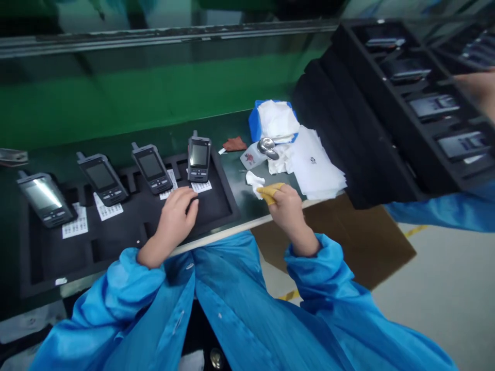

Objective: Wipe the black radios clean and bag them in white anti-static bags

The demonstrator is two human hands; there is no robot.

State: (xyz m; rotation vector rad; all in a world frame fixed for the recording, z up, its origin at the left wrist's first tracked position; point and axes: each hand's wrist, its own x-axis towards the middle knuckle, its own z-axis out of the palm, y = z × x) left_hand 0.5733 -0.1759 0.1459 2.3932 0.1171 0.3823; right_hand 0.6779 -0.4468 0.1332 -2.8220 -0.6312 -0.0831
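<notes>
My left hand [175,219] rests over the black foam tray [127,234], fingers loosely bent and thumb apart, holding nothing that shows. Just beyond its fingertips are a handheld device with a stubby antenna [151,166] and another handheld [199,158]. More handhelds, one with glare on its screen [43,198] and one beside it [101,178], lean along the tray's far side, with printed white label sheets [76,221] under them. My right hand [285,206], with yellow finger covers, pinches a crumpled white wipe [255,181] above the bench.
A blue box of white wipes [254,123], a white dispenser bottle with a metal top [253,156], a brown cloth scrap [234,144] and white bags [317,167] lie to the right. Another person's hand [479,90] is at stacked black trays [390,98]. A cardboard box [348,237] stands below.
</notes>
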